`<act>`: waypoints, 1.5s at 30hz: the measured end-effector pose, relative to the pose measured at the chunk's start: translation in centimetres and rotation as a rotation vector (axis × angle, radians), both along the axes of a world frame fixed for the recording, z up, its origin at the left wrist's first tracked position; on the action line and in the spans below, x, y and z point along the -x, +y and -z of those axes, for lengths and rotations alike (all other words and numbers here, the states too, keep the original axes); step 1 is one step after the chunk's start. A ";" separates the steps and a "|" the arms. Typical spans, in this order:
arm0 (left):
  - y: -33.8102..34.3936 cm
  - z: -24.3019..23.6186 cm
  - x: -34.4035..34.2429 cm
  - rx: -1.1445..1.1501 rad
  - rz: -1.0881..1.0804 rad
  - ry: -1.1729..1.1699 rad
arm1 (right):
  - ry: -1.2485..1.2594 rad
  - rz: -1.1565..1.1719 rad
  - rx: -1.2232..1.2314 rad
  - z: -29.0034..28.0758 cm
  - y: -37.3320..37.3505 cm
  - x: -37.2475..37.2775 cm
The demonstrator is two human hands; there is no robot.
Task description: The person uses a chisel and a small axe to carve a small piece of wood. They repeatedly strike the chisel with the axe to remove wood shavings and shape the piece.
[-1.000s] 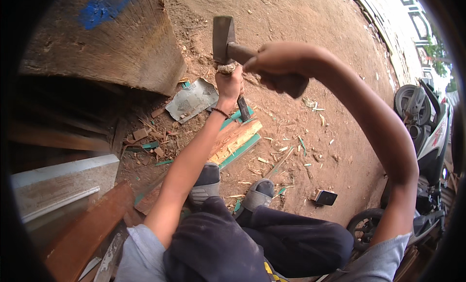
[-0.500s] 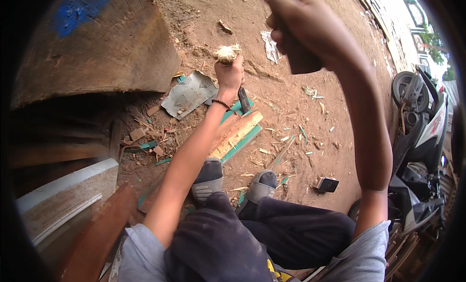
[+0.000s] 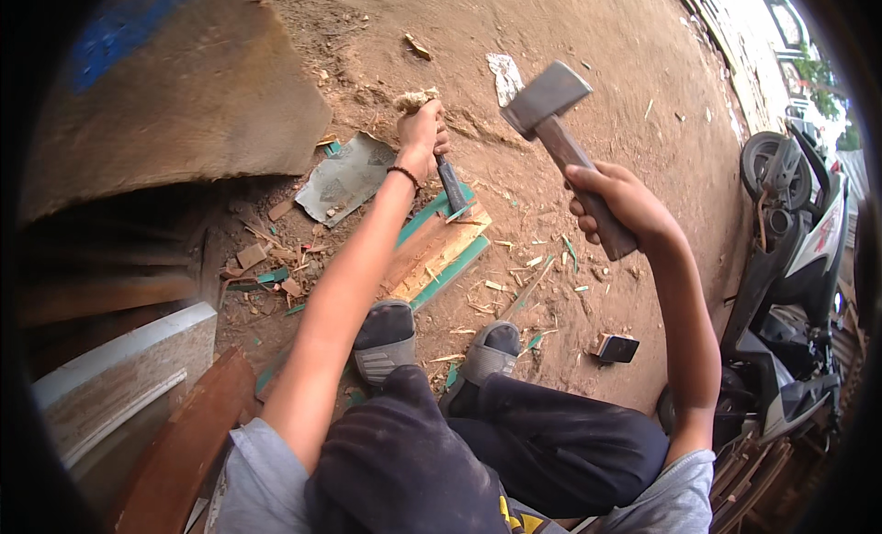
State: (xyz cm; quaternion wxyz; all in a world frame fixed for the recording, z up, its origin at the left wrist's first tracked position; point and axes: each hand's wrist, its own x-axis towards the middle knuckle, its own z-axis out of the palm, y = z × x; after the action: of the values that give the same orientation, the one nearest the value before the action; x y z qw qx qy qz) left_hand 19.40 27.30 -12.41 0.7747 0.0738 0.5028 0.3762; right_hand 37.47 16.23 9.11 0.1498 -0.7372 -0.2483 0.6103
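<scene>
one chisel (image 3: 450, 185) on splintery wood (image 3: 439, 247)

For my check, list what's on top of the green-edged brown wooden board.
A dark metal chisel in the left hand meets the far end of the board. The left forearm covers part of its left edge; anything there is hidden.

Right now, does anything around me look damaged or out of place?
Yes. The chisel in your left grip has a frayed handle top, perhaps from pounding. Also, what looks like a phone sits on the dirt to the right of your feet, an odd spot with wood chips scattered nearby.
</scene>
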 end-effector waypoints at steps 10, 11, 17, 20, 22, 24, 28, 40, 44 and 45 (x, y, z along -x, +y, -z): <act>-3.9 -0.2 -0.1 0.004 0.351 -0.038 | -0.140 0.297 -0.007 14.3 -14.8 -10.6; -3.6 -1.2 1.0 0.008 0.266 -0.103 | -0.286 0.177 0.030 15.1 -15.6 -10.8; -2.6 -8.1 6.3 -0.276 0.174 0.048 | -0.982 -0.448 -0.431 14.0 -12.3 -3.6; -3.7 -8.2 8.0 -0.264 0.138 0.064 | -0.664 -0.634 -0.767 13.7 -8.5 3.5; -4.5 -7.9 8.1 -0.212 0.136 0.053 | -0.767 -1.104 -1.029 15.5 -6.7 4.9; -5.4 -7.7 8.8 -0.177 0.126 0.077 | -0.761 -1.184 -1.020 16.9 -6.0 4.7; -5.6 -6.4 10.4 -0.144 0.117 0.040 | -0.742 -1.354 -1.070 18.2 -5.5 3.6; -6.2 -6.7 8.3 -0.163 0.113 0.013 | -0.612 -0.532 -1.049 18.1 -4.5 3.6; -6.3 -7.2 7.7 -0.156 0.110 0.073 | -1.042 -0.345 -0.838 18.7 -2.6 -1.6; -6.3 -7.0 7.8 -0.156 0.113 0.067 | -1.237 -0.366 -0.779 18.7 -2.6 -2.3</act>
State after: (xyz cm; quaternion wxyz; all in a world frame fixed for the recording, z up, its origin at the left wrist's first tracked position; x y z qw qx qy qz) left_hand 11.63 21.04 -5.37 0.7693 0.1749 0.4928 0.3672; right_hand 39.72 13.68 -9.59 0.1294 -0.7862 -0.6035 -0.0321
